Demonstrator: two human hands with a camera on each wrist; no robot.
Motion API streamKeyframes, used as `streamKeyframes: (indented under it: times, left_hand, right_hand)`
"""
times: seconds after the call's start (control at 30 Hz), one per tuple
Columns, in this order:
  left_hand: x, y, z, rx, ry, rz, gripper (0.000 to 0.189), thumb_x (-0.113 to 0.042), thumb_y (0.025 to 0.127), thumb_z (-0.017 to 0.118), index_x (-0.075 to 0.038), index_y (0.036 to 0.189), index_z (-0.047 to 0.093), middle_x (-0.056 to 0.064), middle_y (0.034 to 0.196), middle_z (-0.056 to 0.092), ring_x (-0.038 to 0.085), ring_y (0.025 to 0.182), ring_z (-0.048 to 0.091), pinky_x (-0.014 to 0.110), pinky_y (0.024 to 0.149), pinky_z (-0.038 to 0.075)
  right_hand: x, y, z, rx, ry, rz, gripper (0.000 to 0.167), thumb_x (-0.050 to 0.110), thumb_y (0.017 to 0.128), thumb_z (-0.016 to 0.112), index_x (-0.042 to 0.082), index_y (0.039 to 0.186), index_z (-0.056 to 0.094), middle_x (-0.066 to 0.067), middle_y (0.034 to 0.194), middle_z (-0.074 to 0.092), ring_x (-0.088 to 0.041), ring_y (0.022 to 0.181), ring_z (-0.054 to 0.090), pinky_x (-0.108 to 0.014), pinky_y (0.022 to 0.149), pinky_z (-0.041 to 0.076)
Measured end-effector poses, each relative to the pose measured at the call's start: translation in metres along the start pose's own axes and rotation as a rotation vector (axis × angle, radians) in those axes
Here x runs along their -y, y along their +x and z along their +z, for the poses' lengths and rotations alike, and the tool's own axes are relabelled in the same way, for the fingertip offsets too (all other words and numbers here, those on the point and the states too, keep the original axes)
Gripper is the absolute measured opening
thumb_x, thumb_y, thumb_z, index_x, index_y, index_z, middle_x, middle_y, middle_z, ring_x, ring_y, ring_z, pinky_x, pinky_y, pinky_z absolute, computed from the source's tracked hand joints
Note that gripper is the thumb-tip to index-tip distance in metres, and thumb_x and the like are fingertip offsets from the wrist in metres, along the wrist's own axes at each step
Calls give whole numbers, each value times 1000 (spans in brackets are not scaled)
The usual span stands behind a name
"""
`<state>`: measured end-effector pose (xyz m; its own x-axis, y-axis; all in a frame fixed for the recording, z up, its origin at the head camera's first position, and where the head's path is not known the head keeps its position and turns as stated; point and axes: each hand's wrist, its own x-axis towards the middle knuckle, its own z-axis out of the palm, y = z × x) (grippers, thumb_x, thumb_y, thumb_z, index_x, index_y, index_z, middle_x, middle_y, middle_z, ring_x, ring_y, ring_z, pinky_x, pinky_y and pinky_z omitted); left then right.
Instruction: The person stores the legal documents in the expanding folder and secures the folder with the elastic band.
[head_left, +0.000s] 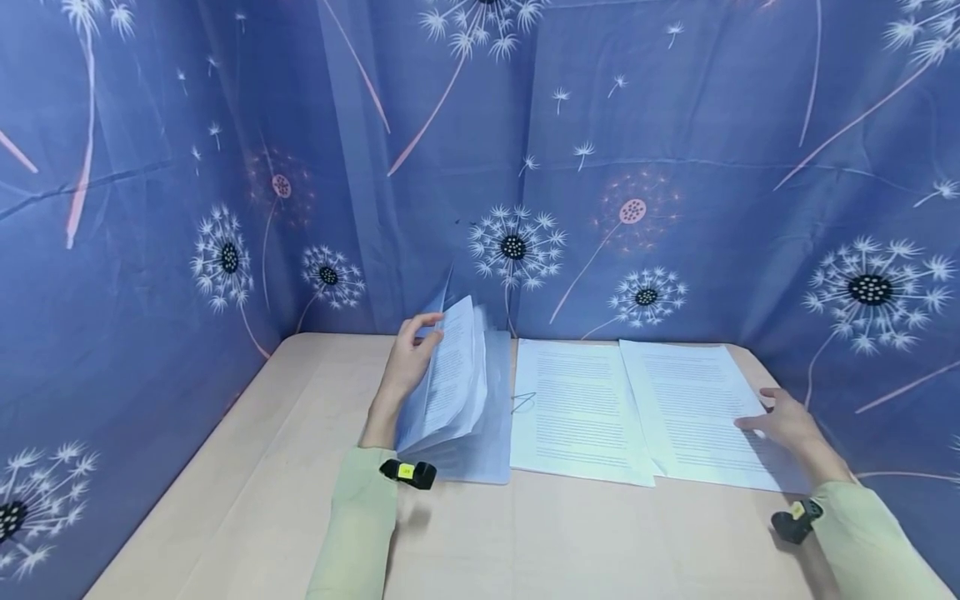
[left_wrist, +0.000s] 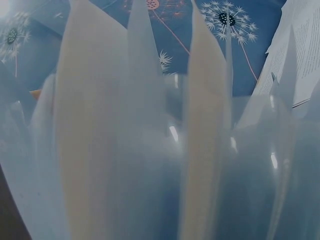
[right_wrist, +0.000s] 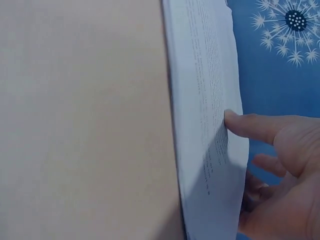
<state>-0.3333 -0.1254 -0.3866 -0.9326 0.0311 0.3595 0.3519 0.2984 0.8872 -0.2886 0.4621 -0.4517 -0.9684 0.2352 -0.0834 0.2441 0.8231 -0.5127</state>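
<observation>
Near the far edge of the surface [head_left: 307, 492], the left hand [head_left: 408, 358] is pinching the folder leaves [head_left: 452, 367], probably keeping them parted. The right hand [head_left: 789, 427] is thumbing the rightmost papers [head_left: 697, 408], perhaps steadying; whether its fingers are clamping, I cannot tell.

A: Head view?
B: Bright, even light on the desk [head_left: 300, 433]. Soft shadows beside the sleeves [head_left: 356, 517], toward the near edge. Printed sheets [head_left: 693, 408] near the far right corner look pale.
A: Left wrist?
B: Dimmer, hazy. Plastic pockets [left_wrist: 255, 185] blurred; small white glints.
A: Right wrist?
B: Muted, soft. Shadow beside the right hand [right_wrist: 295, 160] darkens the paper.
</observation>
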Motion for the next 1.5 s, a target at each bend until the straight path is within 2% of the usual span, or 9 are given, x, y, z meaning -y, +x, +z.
streamKeyframes:
  times: [0.2, 0.43, 0.57, 0.97, 1.23, 1.4, 1.5]
  left_hand:
    - [-2, -1, -1, -5, 12, -4, 36, -26, 100, 52, -17, 134, 59, 9, 134, 49, 28, 117, 53, 45, 102, 44]
    - [-1, -1, -1, -8, 9, -1, 36, -26, 99, 53, -17, 134, 59, 9, 134, 49, 28, 117, 53, 45, 101, 44]
    - [2, -4, -2, -4, 16, -12, 37, -28, 99, 52, -19, 134, 59, 7, 134, 48, 27, 119, 52, 45, 102, 44]
    - [2, -2, -2, -1, 1, -17, 35, -30, 100, 53, -22, 133, 59, 6, 134, 48, 28, 118, 52, 46, 101, 45]
    - [-1, -2, -3, -3, -4, -4, 36, -29, 99, 53, -20, 134, 59, 7, 135, 48, 27, 119, 52, 45, 103, 44]
    - [-1, -2, -4, -12, -13, -3, 39, -28, 99, 53, -16, 136, 59, 8, 135, 48, 29, 119, 53, 46, 103, 43]
    - [0, -2, -3, -9, -19, -14, 39, -28, 99, 53, -17, 135, 59, 8, 135, 48, 30, 118, 53, 46, 102, 44]
  right_hand:
    - [3, -1, -2, 33, 8, 21, 97, 28, 86, 72, -23, 144, 15, -49, 142, 20, -64, 128, 26, -67, 107, 28]
    - [5, -5, -2, 35, -32, 10, 95, 32, 87, 72, -21, 145, 17, -48, 138, 30, -62, 121, 37, -66, 101, 35]
    - [6, -8, 0, 22, -51, 0, 90, 28, 87, 71, -22, 142, 21, -49, 135, 33, -62, 119, 40, -65, 99, 37]
    - [4, -5, 0, 22, -28, -18, 88, 24, 87, 71, -23, 141, 20, -50, 132, 33, -61, 115, 42, -65, 94, 40]
    - [6, -5, -7, 48, -34, -1, 81, 26, 87, 69, -23, 137, 29, -48, 131, 37, -61, 112, 45, -64, 91, 44]
    - [7, -5, -11, 45, -21, -39, 78, 29, 90, 65, -24, 136, 31, -48, 127, 41, -58, 106, 50, -60, 87, 46]
    - [5, -7, -9, 23, -12, -55, 76, 27, 91, 64, -24, 135, 30, -49, 126, 42, -57, 104, 53, -58, 83, 47]
